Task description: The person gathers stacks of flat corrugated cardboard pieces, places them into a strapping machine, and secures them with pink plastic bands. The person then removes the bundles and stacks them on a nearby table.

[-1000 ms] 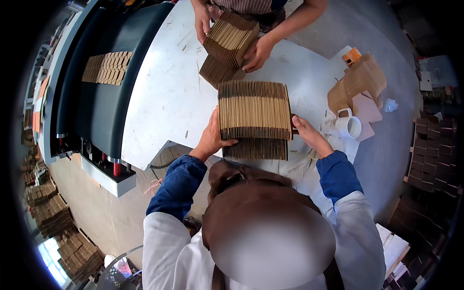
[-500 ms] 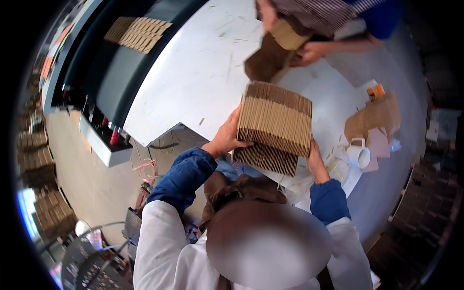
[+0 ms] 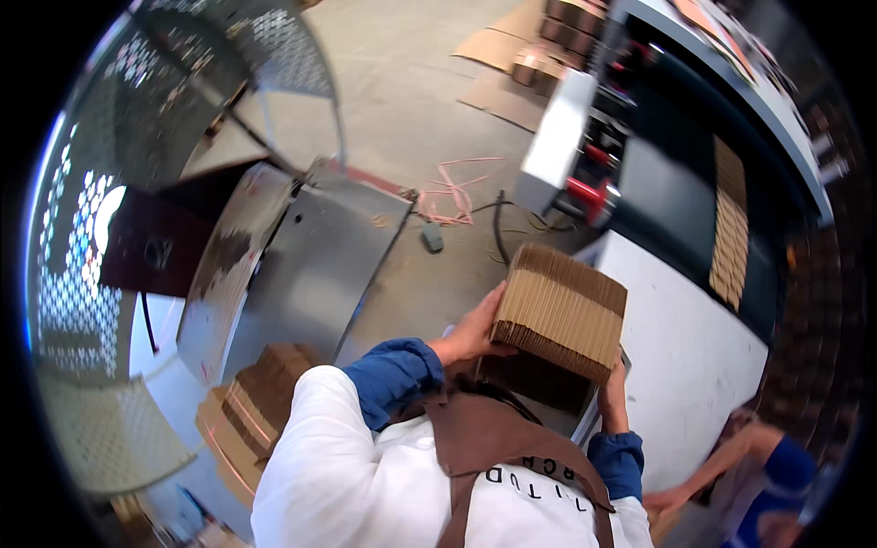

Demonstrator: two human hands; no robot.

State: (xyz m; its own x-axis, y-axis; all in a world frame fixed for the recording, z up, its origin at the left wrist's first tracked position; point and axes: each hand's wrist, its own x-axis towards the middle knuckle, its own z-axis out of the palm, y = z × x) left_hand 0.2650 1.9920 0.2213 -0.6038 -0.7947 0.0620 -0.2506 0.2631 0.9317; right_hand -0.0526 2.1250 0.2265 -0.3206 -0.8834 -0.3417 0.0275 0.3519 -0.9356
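Note:
Between my two hands I carry a thick stack of folded brown cardboard pieces [image 3: 565, 310], their edges packed side by side. My left hand [image 3: 477, 327] grips its left side, with the thumb along the near lower edge. At the right side my right hand [image 3: 613, 393] presses against the stack, partly hidden behind it. A darker lower portion of the cardboard [image 3: 539, 382] hangs beneath, close to my brown apron [image 3: 484, 429].
A metal machine table [image 3: 320, 247] stands to the left, with strapped cardboard bundles [image 3: 260, 402] below it. On the right are a white table [image 3: 676, 347] and a dark conveyor [image 3: 676, 183] carrying cardboard. A co-worker's arm [image 3: 722, 466] reaches in at lower right. Pink strapping [image 3: 448, 201] lies on the floor.
I have turned to the left, away from the white table, with the stack still in both hands. The conveyor and co-worker now appear at the right, and the metal table has come into view.

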